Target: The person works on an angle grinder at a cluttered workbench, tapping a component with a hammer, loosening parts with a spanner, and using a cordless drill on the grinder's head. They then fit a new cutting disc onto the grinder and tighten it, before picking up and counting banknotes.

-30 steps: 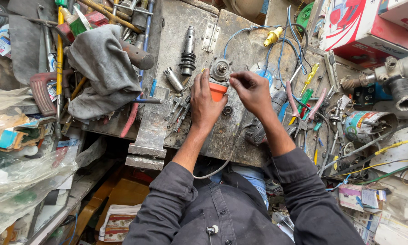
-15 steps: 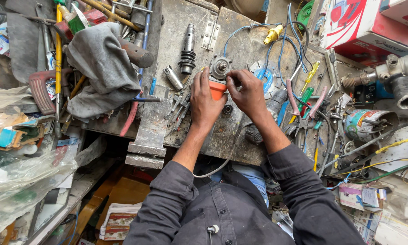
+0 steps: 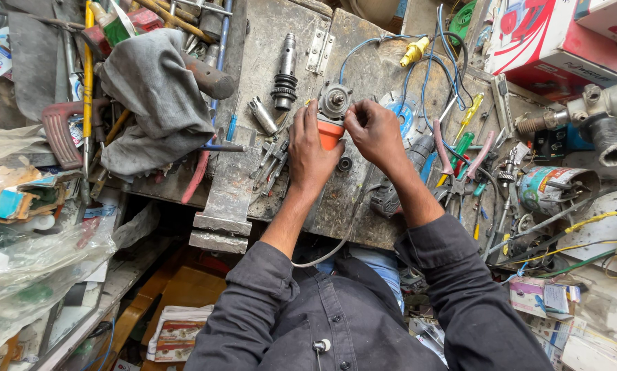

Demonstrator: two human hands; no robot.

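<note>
Orange plastic marks the thing in hand: a small orange motor housing (image 3: 330,132) with a grey metal gear head (image 3: 335,102) at its far end, standing on the worn steel-topped bench (image 3: 253,62) near its middle, just ahead of the person.

Head view, the only one: the left hand (image 3: 310,148) wraps the housing from the left, fingers closed against its side so that it is steadied on the bench. The right hand (image 3: 373,130) comes in from the right, thumb and fingertips pinched together at the joint where the gear head meets the orange body; whether they pinch a screw or only the edge of the casting is too small to tell. A blue wire (image 3: 363,48) loops from the gear head toward a yellow connector (image 3: 414,51). A splined steel shaft (image 3: 285,72) lies just left of the unit, a grey rag (image 3: 154,96) farther left, and screwdrivers and pliers (image 3: 459,148) are scattered to the right.

The step looks like fitting or freeing the gear head on the housing. A next move would seem to call for a firm left hold while the right fingers turn or seat the small part squarely.
</note>
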